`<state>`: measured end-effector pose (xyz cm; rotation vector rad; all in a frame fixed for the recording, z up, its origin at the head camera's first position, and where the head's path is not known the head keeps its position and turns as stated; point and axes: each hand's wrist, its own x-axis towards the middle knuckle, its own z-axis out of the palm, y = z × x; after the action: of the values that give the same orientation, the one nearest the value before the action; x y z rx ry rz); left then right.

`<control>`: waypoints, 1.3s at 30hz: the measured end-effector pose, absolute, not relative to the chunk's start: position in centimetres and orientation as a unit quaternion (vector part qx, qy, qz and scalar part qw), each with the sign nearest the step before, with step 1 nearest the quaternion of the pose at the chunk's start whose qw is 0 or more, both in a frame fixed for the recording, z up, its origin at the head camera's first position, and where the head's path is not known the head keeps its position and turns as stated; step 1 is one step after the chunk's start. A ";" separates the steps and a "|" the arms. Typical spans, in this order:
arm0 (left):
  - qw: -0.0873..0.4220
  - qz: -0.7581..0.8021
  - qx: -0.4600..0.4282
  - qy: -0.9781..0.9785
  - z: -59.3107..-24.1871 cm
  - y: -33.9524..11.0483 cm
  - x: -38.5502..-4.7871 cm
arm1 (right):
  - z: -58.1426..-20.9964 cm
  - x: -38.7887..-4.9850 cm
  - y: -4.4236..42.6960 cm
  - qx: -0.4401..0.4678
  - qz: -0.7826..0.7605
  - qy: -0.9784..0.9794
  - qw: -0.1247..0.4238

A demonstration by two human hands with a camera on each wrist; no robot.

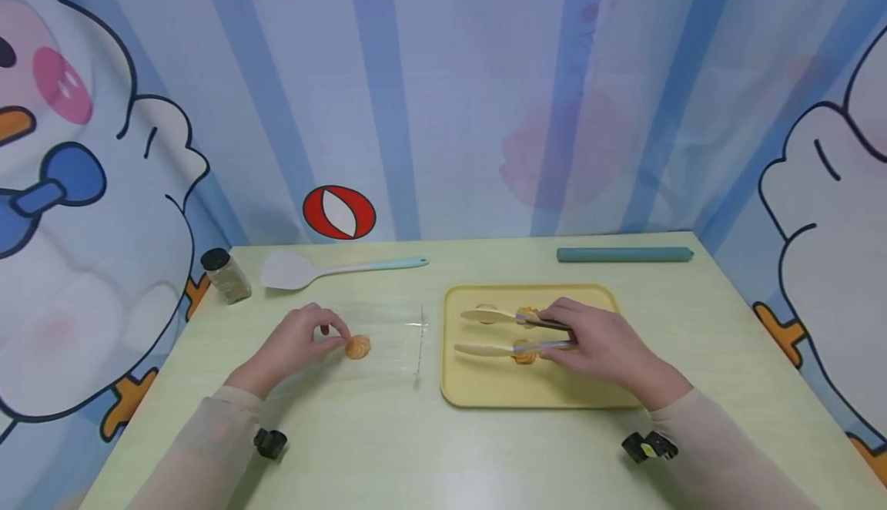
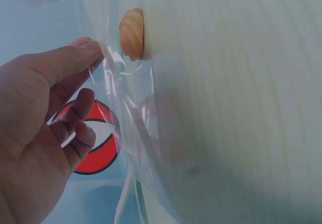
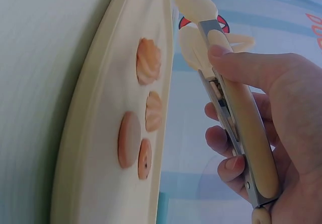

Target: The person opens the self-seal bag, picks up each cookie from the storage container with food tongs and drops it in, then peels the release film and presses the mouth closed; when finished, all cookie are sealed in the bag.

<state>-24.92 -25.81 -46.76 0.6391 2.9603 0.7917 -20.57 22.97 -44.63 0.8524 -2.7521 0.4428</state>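
The right hand [image 1: 599, 340] grips a pair of tongs [image 3: 242, 113] by the handles, thumb on one side and fingers on the other, above a tray [image 1: 485, 394]. The tongs' long axis runs across the table, tips pointing to the person's left, arms spread apart; the tips are cream and paddle-shaped, the arms silvery metal with cream grips. The left hand [image 1: 294, 340] pinches the edge of a clear, glossy plastic bag [image 1: 395, 360] between thumb and finger, beside a golden, ridged cookie [image 1: 358, 347]; whether it lies inside is unclear. The yellow tray holds four cookies, two swirled, two flat. Beyond lie a spatula [image 1: 291, 271], its handle pointing right, a blue-green stick [image 1: 624, 254], and a black-capped jar [image 1: 229, 279], any label unreadable. Orange letters on the cartoon backdrop [image 1: 464, 109] are cut off.
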 end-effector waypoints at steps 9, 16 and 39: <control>0.001 0.258 0.206 0.944 -46.9 -25.8 -25.0 | -43.8 -19.1 26.3 0.264 0.142 -0.949 0.096; 0.002 0.272 0.203 0.941 -46.9 -26.1 -25.0 | -44.1 -18.7 28.0 0.251 0.139 -0.955 0.074; -0.010 0.277 0.216 0.936 -47.4 -26.2 -24.9 | -44.8 -17.1 30.3 0.236 0.128 -0.961 0.061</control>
<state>-24.89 -26.16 -47.39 0.6833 2.9606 0.8744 -17.08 30.29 -44.78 0.7141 -2.9083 0.3864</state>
